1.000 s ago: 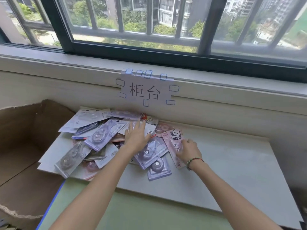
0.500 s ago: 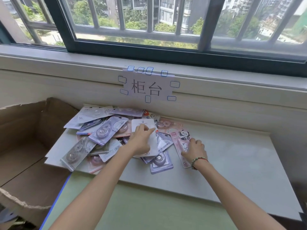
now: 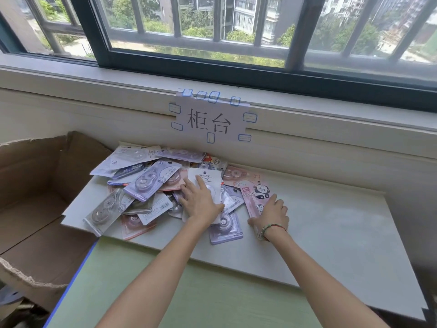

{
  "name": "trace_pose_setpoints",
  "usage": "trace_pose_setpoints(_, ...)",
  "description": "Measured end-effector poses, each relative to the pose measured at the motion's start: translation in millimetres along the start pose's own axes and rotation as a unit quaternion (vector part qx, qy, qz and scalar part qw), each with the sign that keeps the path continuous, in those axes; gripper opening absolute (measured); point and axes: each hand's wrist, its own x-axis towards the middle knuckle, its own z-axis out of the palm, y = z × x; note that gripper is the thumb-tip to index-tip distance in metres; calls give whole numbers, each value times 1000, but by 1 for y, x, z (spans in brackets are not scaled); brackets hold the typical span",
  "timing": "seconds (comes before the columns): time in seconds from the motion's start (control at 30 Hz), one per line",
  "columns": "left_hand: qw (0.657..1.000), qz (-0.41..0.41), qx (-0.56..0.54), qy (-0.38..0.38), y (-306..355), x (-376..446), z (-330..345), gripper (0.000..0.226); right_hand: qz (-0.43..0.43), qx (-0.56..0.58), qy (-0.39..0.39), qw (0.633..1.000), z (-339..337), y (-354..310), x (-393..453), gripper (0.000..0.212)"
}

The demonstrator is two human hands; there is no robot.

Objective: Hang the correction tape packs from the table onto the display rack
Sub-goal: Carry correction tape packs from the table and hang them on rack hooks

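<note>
Correction tape packs (image 3: 151, 183) lie in a loose, overlapping heap on the bench (image 3: 331, 221), below the window. Carded blister packs, mostly lilac, pink and white, some face down. A white pack (image 3: 208, 179) lies uppermost at centre. A pink panda-printed pack (image 3: 256, 194) lies flat at the heap's right edge.

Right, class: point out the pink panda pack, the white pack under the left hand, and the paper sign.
pink panda pack (image 3: 260, 190), head view, panda picture.
white pack (image 3: 208, 177), head view, top printed part.
paper sign (image 3: 209, 119), head view, centre.
</note>
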Motion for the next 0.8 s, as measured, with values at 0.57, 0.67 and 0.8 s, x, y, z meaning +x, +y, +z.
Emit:
trace_pose_setpoints(0.57,975,44,-188,105,-6,-48,-26,132,-7,140,93,986,-53,18,-38,96)
trace_pose_setpoints(0.67,967,74,-227,93,3,-65,-33,134,8,154,127,980,-67,27,-57,104)
trace_pose_setpoints(0.8,957,117,-252,80,2,-90,-39,134,31,165,157,973,-78,35,-95,112)
